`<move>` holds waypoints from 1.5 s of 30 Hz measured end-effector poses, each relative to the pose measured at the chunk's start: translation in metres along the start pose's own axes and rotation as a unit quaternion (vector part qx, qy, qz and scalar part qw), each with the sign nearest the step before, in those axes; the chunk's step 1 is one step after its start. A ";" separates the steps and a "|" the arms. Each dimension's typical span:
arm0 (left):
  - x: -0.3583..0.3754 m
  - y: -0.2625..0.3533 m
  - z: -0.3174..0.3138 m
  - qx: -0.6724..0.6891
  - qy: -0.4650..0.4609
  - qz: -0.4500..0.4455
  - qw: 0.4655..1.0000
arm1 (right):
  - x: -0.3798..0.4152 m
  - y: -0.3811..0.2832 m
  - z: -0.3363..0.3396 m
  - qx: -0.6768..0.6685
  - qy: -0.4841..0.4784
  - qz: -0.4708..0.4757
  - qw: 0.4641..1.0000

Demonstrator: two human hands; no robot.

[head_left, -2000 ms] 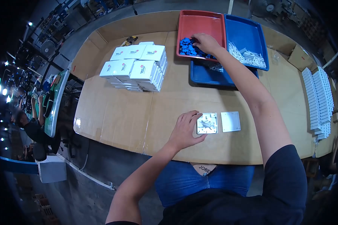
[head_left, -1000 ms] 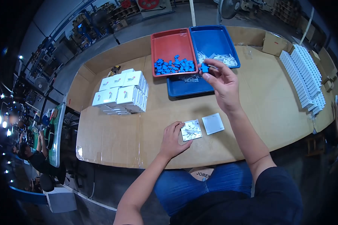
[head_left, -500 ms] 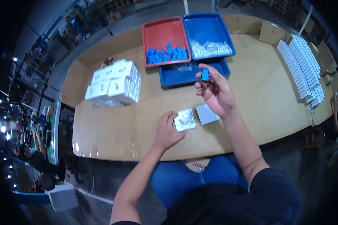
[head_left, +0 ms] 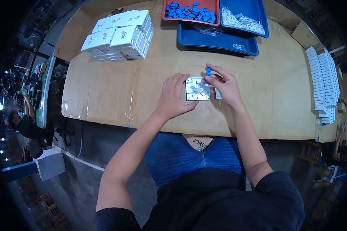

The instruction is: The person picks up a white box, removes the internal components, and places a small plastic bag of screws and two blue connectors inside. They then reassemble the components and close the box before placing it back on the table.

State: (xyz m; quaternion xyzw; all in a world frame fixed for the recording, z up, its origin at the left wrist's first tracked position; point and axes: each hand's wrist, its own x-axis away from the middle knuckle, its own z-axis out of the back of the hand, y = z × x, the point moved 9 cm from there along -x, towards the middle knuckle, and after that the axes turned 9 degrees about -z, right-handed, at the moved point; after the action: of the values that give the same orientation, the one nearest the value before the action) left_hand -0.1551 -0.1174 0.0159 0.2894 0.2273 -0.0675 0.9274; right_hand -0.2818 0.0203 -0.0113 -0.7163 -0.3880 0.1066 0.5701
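Note:
On the cardboard-covered table lies a square white box [head_left: 197, 89], its top face showing shiny pale and grey contents I cannot make out singly. My left hand [head_left: 172, 96] curls round the box's left side, fingers at the upper corner and thumb at the lower edge. Between thumb and fingertips my right hand [head_left: 224, 85] pinches a small blue plastic piece [head_left: 208, 71], raised just above the box's upper right corner. A flat pale square [head_left: 218, 94] shows partly beside the box; my right hand hides the rest of it.
A stack of printed white boxes [head_left: 121, 36] stands at the back left. Behind are a red tray [head_left: 169, 19] of blue pieces, a blue tray [head_left: 263, 17] of white parts and another blue tray [head_left: 189, 40]. Rows of white cases [head_left: 323, 82] line the right.
My right hand has brought the blue piece down and nearer the box, turning palm-down. My left hand keeps hold of the box. The head view has shifted, so the trays sit higher in the picture.

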 end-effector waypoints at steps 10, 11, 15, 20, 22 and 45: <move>0.003 -0.006 -0.002 0.000 0.007 0.007 1.000 | 0.002 -0.032 -0.070 0.586 0.003 0.324 0.743; 0.003 -0.007 -0.001 0.000 0.008 0.009 1.000 | 0.001 -0.030 -0.071 0.586 0.001 0.324 0.742; 0.003 -0.010 0.000 0.031 0.011 0.024 0.999 | 0.000 -0.029 -0.073 0.595 0.015 0.298 0.746; 0.004 -0.010 0.001 0.035 0.009 0.025 0.999 | -0.003 -0.020 -0.070 0.606 0.017 0.304 0.735; 0.003 -0.009 0.002 0.032 0.014 0.019 0.999 | -0.003 -0.020 -0.071 0.602 0.026 0.310 0.735; 0.003 -0.012 0.000 0.035 0.005 0.024 0.999 | 0.007 -0.016 -0.080 0.641 0.062 0.319 0.695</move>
State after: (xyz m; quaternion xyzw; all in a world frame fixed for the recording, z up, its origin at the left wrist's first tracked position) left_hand -0.1554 -0.1271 0.0080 0.3274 0.2227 -0.0516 0.9168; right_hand -0.2361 -0.0330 0.0317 -0.2627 0.0629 0.4602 0.8458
